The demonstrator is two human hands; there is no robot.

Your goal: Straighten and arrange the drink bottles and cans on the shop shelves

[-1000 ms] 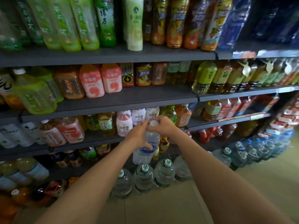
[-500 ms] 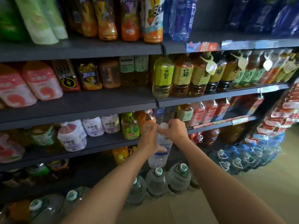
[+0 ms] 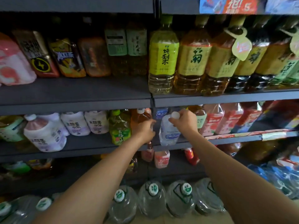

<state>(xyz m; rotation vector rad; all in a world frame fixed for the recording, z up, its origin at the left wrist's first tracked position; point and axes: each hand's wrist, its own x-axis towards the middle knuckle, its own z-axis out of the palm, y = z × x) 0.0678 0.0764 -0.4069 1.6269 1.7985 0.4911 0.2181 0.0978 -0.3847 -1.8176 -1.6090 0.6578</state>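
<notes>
Gripping the clear water bottle by its neck with the right hand, white cap up, at the dark shelf edge. Curling the left hand around an amber tea bottle just beside. Standing below on the floor: big water jugs, clear water inside.

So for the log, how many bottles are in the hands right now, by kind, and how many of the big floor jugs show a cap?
Clear water bottle, gripped at the neck by the right hand: 1
Amber bottle, held by the left hand: 1
Large water jugs on the floor with a green-and-white cap showing: 5
Total: 7
</notes>
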